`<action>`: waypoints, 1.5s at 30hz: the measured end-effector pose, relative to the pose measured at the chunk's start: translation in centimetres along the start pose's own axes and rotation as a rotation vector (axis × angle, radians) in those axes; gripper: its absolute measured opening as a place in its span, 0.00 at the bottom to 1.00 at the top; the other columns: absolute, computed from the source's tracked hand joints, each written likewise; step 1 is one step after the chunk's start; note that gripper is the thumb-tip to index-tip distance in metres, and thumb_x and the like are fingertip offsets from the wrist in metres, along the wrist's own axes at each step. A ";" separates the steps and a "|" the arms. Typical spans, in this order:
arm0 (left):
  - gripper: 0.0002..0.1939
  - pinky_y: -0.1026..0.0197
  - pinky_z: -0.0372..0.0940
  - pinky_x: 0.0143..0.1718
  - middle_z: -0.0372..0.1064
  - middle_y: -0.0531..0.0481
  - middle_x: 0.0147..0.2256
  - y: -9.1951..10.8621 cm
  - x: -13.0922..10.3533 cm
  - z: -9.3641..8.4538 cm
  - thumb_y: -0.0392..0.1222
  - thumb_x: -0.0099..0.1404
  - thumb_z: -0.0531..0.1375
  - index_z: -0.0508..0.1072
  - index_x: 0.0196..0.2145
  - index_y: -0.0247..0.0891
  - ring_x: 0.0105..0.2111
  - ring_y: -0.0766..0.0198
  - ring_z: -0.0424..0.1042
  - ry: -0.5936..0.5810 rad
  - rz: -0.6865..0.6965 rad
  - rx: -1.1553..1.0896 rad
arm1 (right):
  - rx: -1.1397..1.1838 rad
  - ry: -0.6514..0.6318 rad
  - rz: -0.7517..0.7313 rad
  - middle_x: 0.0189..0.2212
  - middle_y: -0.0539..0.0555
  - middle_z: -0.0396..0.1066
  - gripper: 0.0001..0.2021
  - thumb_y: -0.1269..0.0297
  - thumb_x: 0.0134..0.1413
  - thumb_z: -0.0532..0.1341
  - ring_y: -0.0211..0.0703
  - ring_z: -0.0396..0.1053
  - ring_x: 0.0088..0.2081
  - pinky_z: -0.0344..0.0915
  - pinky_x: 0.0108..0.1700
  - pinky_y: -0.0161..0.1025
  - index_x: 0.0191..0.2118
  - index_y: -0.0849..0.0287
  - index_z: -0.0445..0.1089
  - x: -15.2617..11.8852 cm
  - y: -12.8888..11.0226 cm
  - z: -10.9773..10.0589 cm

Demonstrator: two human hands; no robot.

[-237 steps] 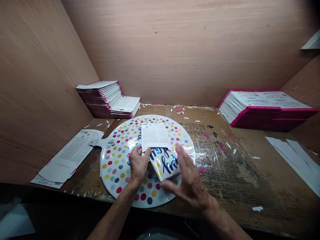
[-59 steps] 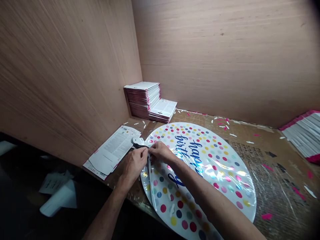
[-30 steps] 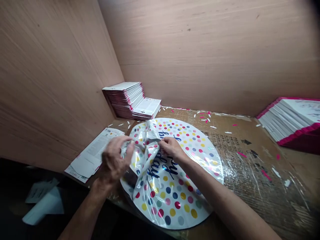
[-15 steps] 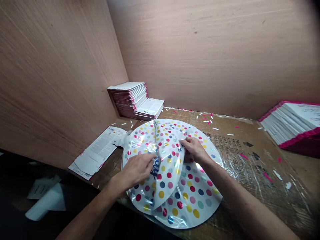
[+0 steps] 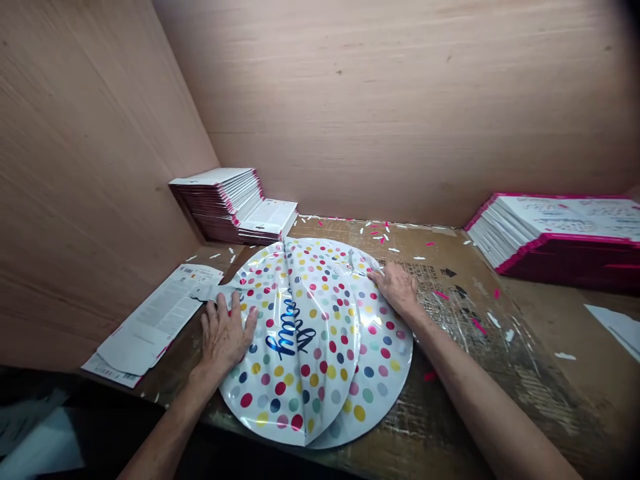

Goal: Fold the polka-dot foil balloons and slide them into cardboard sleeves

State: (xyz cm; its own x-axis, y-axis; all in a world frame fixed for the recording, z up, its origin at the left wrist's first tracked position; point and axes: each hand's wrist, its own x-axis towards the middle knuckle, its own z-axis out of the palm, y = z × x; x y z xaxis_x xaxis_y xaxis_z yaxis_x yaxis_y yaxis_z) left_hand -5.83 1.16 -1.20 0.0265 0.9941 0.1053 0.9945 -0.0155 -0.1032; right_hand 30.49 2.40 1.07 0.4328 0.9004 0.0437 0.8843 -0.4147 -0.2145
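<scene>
Our left hand (image 5: 227, 333) has moved from the middle of the dotted foil balloon (image 5: 325, 320) to its left side, while our right hand (image 5: 397, 287) has gone to the right rim; the lifted fold now lies flatter.

We have a cardboard-covered worktop (image 5: 525, 307) before us, with the balloon at its near edge, left of centre. Its creased upper layer, lettered in blue, overlaps a lower layer (image 5: 380, 373) that shows on the right. We see a big pink-edged card stack (image 5: 565, 233) at the far right corner, a stepped card stack (image 5: 220, 200) at the far left corner, and loose printed cards (image 5: 150, 327) along the left edge.

Our left hand is spread, palm down, beside the pale tail (image 5: 210, 292). Our right hand has its fingers close together at the rim; we cannot tell whether they pinch it.

White paper (image 5: 617, 327) lies toward the right edge, and small pink and white scraps (image 5: 479, 327) dot the worktop.
</scene>
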 end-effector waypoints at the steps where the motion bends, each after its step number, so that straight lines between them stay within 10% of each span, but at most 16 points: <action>1: 0.35 0.37 0.51 0.58 0.49 0.23 0.64 0.5 0.2 -0.2 0.54 0.71 0.41 0.54 0.65 0.25 0.63 0.33 0.50 -0.007 0.015 0.000 | 0.018 -0.016 -0.005 0.41 0.62 0.72 0.16 0.52 0.63 0.56 0.51 0.69 0.44 0.59 0.41 0.40 0.41 0.62 0.69 -0.1 0.9 -0.1; 7: 0.35 0.24 0.47 0.55 0.43 0.30 0.67 3.7 2.4 -1.2 0.57 0.71 0.39 0.53 0.67 0.33 0.65 0.31 0.43 -0.050 0.127 -0.095 | -0.021 0.019 0.103 0.37 0.60 0.73 0.18 0.48 0.61 0.57 0.52 0.70 0.41 0.60 0.39 0.41 0.40 0.60 0.69 -3.8 7.2 -1.6; 11: 0.35 0.29 0.48 0.59 0.44 0.26 0.66 3.7 2.3 -1.7 0.56 0.71 0.42 0.54 0.66 0.29 0.66 0.33 0.44 -0.019 0.155 -0.113 | -0.085 0.282 -0.170 0.57 0.71 0.62 0.24 0.55 0.63 0.57 0.59 0.61 0.57 0.58 0.55 0.49 0.57 0.69 0.61 -5.9 5.4 -2.4; 17: 0.38 0.42 0.51 0.63 0.43 0.32 0.68 4.4 -8.0 -0.4 0.59 0.71 0.40 0.46 0.68 0.28 0.68 0.45 0.42 0.148 0.420 -0.214 | -0.025 0.227 -0.852 0.65 0.64 0.55 0.25 0.56 0.68 0.48 0.53 0.51 0.65 0.49 0.65 0.50 0.63 0.66 0.58 -3.9 -2.9 -1.5; 22: 0.46 0.42 0.52 0.62 0.47 0.29 0.66 6.2 -15.7 0.6 0.64 0.68 0.44 0.38 0.69 0.26 0.66 0.42 0.48 0.330 0.518 -0.229 | -0.096 0.057 -0.931 0.68 0.62 0.47 0.26 0.55 0.69 0.46 0.56 0.44 0.68 0.44 0.66 0.54 0.66 0.63 0.54 -0.6 -6.8 0.4; 27: 0.41 0.45 0.55 0.61 0.52 0.31 0.65 5.9 -17.3 -1.0 0.63 0.69 0.43 0.48 0.67 0.28 0.66 0.44 0.50 0.322 0.577 -0.301 | -0.128 -0.098 -0.816 0.68 0.64 0.48 0.28 0.52 0.69 0.44 0.59 0.45 0.68 0.47 0.64 0.57 0.67 0.61 0.53 0.7 -5.1 2.6; 31: 0.19 0.46 0.65 0.54 0.63 0.37 0.59 7.2 -17.4 -2.5 0.51 0.70 0.49 0.73 0.43 0.37 0.64 0.47 0.55 0.208 0.385 -0.447 | -0.082 -0.077 -0.877 0.69 0.61 0.46 0.28 0.51 0.69 0.42 0.56 0.42 0.69 0.43 0.66 0.56 0.68 0.59 0.50 0.8 -3.5 2.8; 35: 0.14 0.41 0.64 0.54 0.70 0.39 0.51 9.4 -16.9 -4.2 0.48 0.64 0.55 0.70 0.25 0.39 0.58 0.42 0.63 0.115 0.236 -0.649 | -0.075 -0.146 -0.885 0.69 0.59 0.46 0.28 0.51 0.69 0.42 0.58 0.41 0.69 0.42 0.66 0.58 0.68 0.58 0.51 1.0 -3.1 3.4; 41: 0.19 0.64 0.61 0.19 0.68 0.50 0.21 10.3 -13.0 -11.6 0.58 0.57 0.59 0.67 0.25 0.39 0.22 0.61 0.69 -0.829 -0.158 -1.375 | 0.157 -0.152 -0.740 0.67 0.61 0.50 0.27 0.51 0.69 0.42 0.54 0.45 0.68 0.48 0.66 0.54 0.65 0.61 0.56 -0.7 -1.5 0.5; 45: 0.20 0.70 0.52 0.15 0.64 0.56 0.19 9.5 -11.4 -14.9 0.57 0.50 0.65 0.65 0.28 0.40 0.19 0.67 0.66 -0.834 -0.471 -1.738 | 0.578 0.018 -0.822 0.65 0.59 0.56 0.32 0.44 0.67 0.37 0.52 0.54 0.65 0.57 0.63 0.53 0.68 0.57 0.52 -8.6 2.4 -4.5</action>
State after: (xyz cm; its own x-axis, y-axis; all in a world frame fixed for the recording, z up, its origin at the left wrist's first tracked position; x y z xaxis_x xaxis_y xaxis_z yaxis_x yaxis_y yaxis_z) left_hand 4.86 -11.91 11.34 0.2466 0.7372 -0.6291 -0.0674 0.6606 0.7477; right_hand 29.67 -6.92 4.60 -0.2670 0.8745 0.4050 0.6914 0.4665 -0.5516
